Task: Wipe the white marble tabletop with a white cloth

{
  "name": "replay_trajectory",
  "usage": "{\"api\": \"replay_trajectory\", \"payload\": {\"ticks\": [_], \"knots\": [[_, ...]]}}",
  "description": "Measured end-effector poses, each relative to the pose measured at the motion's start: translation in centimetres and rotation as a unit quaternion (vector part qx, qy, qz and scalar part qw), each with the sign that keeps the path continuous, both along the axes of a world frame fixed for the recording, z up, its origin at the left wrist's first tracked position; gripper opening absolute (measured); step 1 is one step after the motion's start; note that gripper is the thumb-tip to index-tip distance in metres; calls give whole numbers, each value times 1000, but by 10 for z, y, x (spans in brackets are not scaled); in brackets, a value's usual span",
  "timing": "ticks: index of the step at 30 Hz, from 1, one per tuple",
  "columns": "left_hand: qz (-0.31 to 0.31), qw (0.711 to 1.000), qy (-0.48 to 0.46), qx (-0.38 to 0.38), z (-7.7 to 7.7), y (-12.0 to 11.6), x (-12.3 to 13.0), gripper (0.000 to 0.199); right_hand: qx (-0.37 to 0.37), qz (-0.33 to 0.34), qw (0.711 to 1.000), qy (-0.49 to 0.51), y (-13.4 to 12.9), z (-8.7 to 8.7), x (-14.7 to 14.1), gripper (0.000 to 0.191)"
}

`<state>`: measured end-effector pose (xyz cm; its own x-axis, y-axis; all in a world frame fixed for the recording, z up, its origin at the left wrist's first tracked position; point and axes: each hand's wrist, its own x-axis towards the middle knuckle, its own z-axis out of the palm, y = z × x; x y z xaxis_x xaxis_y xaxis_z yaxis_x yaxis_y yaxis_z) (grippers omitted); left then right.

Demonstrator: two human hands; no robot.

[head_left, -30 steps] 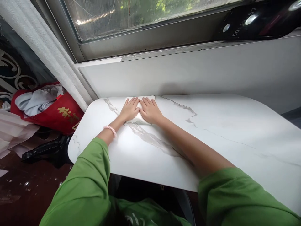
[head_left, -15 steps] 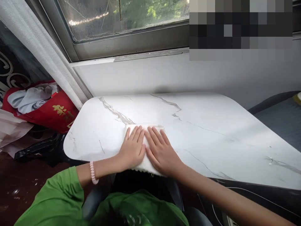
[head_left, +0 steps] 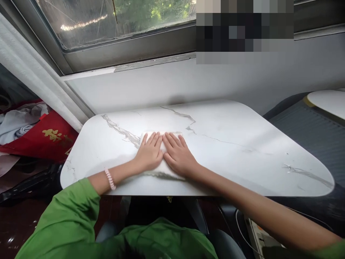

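A folded white cloth [head_left: 163, 169] lies on the white marble-patterned tabletop [head_left: 231, 118]. My left hand [head_left: 149, 153] rests flat on its left half, fingers stretched out and pointing away from me. Beside it, my right hand [head_left: 179, 154] presses flat on the right half with its fingers also extended. The two hands nearly meet at the thumbs and index fingers. Much of the cloth is hidden under them, though its far edge and near edge show. A pink coiled band [head_left: 110, 179] circles my left wrist.
Behind the table stand a white wall [head_left: 134, 90] and a window [head_left: 124, 25]. A red bag [head_left: 51, 135] with clothes sits at the left, near a pale curtain [head_left: 35, 64]. On the right is a dark grey ribbed surface [head_left: 302, 118]. A white cable [head_left: 238, 223] hangs below the table.
Both hands have pushed the cloth away from me, from the table's near edge toward its middle. The camera view has turned somewhat to the right.
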<state>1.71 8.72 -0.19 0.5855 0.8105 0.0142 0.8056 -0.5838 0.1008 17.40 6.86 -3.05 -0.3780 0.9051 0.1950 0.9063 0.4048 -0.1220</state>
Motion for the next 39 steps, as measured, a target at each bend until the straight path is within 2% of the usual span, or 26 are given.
{"api": "replay_trajectory", "payload": {"ticks": [5, 9, 13, 17, 21, 25, 28, 34, 36, 39], "knots": [[9, 1000, -3, 29, -6, 90, 14, 55, 10, -30, 999, -15, 86, 3, 1, 60], [9, 999, -4, 38, -6, 147, 25, 55, -3, -50, 999, -3, 141, 5, 7, 62], [17, 999, -18, 46, -9, 177, 33, 55, 13, -66, 998, 12, 167, 4, 11, 60], [17, 998, -28, 46, -11, 182, 33, 56, 17, -61, 998, 26, 167, 3, 11, 61], [20, 999, -19, 37, -10, 166, 32, 56, -10, -48, 999, 23, 154, 5, 15, 62], [25, 999, -13, 38, -9, 127, 37, 56, -9, -4, 1000, -2, 124, 5, 27, 61], [19, 999, -16, 44, -9, 77, 42, 56, 10, 32, 999, -31, 79, 1, 40, 61], [-34, 999, -12, 26, -6, -39, 53, 61, 60, 74, 995, -22, -41, -5, 63, 66], [-56, 998, -13, 21, -4, -62, 57, 63, 65, 82, 994, -18, -66, -3, 68, 68], [-70, 997, -16, 18, -3, -75, 62, 65, 58, 81, 995, -14, -82, 1, 73, 69]]}}
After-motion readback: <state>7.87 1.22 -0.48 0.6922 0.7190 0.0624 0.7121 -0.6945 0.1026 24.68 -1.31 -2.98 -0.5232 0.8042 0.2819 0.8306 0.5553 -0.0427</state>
